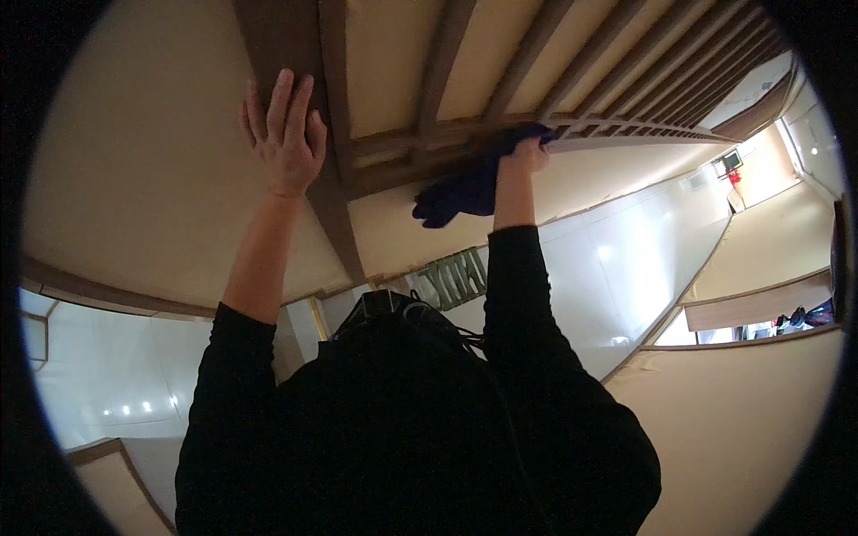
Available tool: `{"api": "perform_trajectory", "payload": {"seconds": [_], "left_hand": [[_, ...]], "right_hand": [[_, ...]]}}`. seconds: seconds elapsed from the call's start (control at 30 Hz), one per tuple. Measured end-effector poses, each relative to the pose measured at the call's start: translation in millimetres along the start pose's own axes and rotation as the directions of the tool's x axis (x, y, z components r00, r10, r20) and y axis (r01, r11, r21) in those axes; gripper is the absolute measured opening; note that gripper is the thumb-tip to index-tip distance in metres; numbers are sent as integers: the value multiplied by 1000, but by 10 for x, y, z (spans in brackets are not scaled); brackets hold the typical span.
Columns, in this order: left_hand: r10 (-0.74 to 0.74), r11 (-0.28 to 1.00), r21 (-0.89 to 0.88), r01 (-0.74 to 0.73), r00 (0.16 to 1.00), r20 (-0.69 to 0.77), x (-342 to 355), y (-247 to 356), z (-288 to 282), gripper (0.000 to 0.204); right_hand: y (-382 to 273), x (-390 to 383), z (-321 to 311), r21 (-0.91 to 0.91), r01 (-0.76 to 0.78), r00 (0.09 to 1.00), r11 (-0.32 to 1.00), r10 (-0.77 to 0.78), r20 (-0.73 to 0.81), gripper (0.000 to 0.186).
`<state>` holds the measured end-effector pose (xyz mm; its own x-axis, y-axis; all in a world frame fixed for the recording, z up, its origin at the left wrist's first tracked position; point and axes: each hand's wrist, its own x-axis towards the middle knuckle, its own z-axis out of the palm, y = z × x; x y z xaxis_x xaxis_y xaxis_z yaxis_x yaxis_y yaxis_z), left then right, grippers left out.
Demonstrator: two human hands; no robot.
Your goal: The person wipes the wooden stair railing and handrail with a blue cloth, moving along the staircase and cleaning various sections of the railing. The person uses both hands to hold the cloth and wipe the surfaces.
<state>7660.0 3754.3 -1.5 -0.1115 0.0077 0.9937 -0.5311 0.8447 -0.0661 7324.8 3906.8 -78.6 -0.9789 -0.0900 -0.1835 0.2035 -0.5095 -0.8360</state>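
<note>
My left hand lies flat with fingers spread, at the edge of a brown wooden upright on the wall. To the right, my right hand is closed on a dark blue cloth. The cloth is bunched against the lower rail of a brown slatted wooden frame, and part of it hangs down to the left. My right fingertips are partly hidden by the cloth.
A cream wall spreads to the left. Below runs a shiny pale floor with a green-grey patterned mat. At the far right, a corridor leads past an opening with dark items and a small red object.
</note>
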Motion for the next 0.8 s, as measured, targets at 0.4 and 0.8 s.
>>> {"api": "perform_trajectory", "payload": {"seconds": [0.4, 0.8], "left_hand": [[10, 1000, 23, -10, 1000, -10, -30, -32, 4, 39], [9, 1000, 22, -10, 999, 53, -5, -50, -54, 42]], "right_hand": [[-465, -419, -119, 31, 418, 882, 908, -414, 223, 17], [-354, -208, -46, -537, 839, 482, 85, -572, 663, 27]]}}
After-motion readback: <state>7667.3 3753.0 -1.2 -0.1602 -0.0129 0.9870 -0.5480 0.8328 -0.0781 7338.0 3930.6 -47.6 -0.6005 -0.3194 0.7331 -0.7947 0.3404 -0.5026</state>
